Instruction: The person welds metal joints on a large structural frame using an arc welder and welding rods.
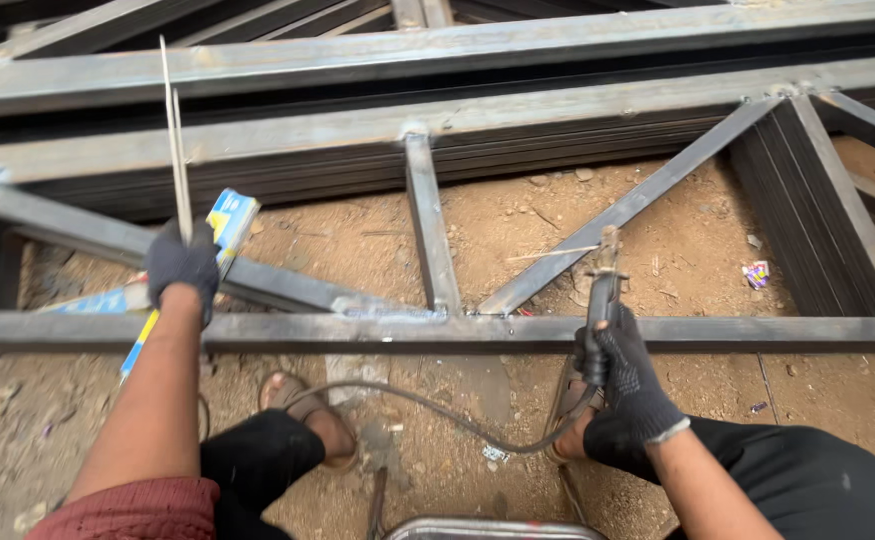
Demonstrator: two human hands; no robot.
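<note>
Squatting low over a steel truss frame (438, 330) laid flat on the dirt ground (518, 210), sandalled feet tucked under its near rail, presumably for reach to the joints; left hand (183, 265), gloved, closed tight round a few thin welding rods (176, 140) held upright, likely kept as spares clear of the work; blue-and-yellow rod packet (230, 222) lying on the diagonal bar just beside that hand, within easy grasp; right hand (626, 372), gloved too, fully clenched on the electrode holder (606, 290), tip raised above the near rail with a short electrode (556, 254) jutting leftward; cable (438, 408) trailing from the holder in a slack loop between the knees; rod count in the left fist hard to tell; holder's clamp small and blurred; metal object (493, 528) at bottom edge cut off, unidentifiable; frame ends out of view on both sides.
</note>
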